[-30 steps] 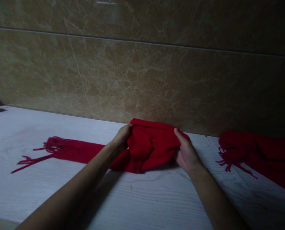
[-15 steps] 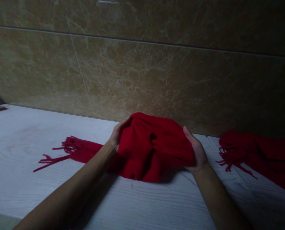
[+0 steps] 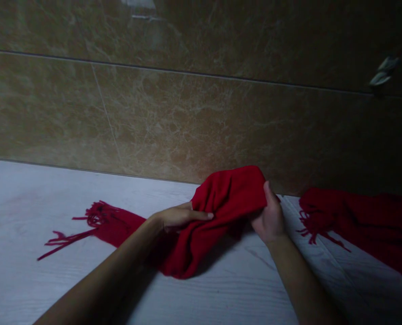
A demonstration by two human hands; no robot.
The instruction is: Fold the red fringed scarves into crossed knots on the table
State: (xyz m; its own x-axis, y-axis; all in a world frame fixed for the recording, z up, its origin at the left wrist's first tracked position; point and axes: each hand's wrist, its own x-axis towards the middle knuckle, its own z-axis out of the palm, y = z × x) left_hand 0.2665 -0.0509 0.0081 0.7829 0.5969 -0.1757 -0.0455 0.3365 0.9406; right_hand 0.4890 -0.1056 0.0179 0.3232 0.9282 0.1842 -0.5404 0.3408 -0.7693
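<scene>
**Two scarves, two hands, one table**

We count two red scarves: one scarf in our hands, gripped by our right hand and lying under our left hand, with one fringed end out past the left hand; a second scarf lies just right of the right hand. One white table carries both.
</scene>
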